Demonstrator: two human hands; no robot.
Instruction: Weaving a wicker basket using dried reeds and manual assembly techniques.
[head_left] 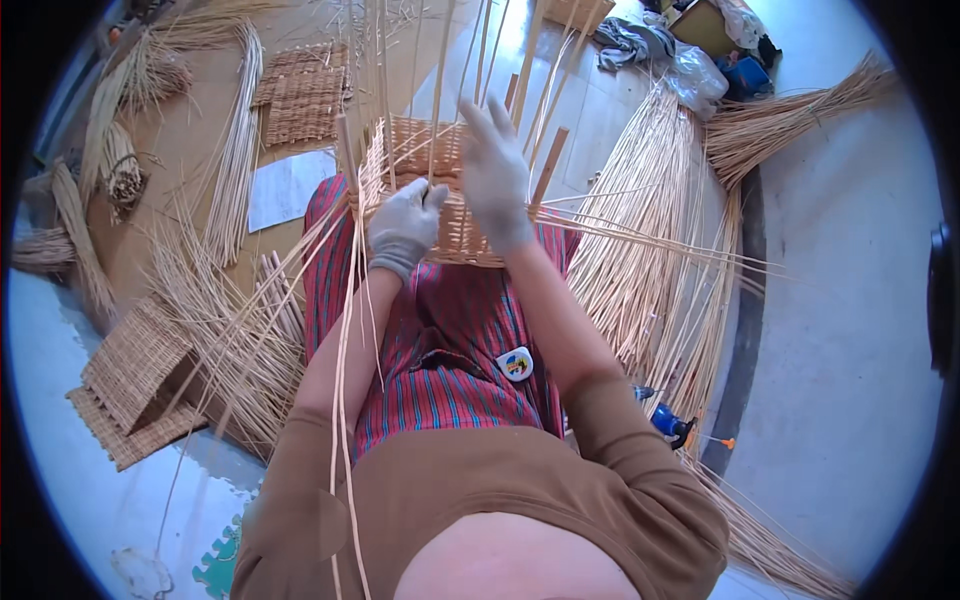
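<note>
A half-woven basket (455, 238) of pale cane sits at my knees, its tall thin stakes standing up from the rim and thicker rods at its corners. My left hand (402, 225), in a pale grey knit glove, is closed on the basket's near wall, thumb and fingers bent by an upright stake. The exact grip is partly hidden behind the glove. My right hand (495, 178), gloved too and slightly blurred, is raised beside the stakes with fingers stretched out. Long loose cane strands (343, 390) hang from the basket's left corner past my left arm.
Spread cane bundles (640, 240) lie to the right, with a tied bundle (800, 110) beyond them. Woven panels (140, 370) and loose canes (220, 330) are at left. Another woven panel (308, 95) lies farther off. A blue tool (668, 420) is by my right elbow.
</note>
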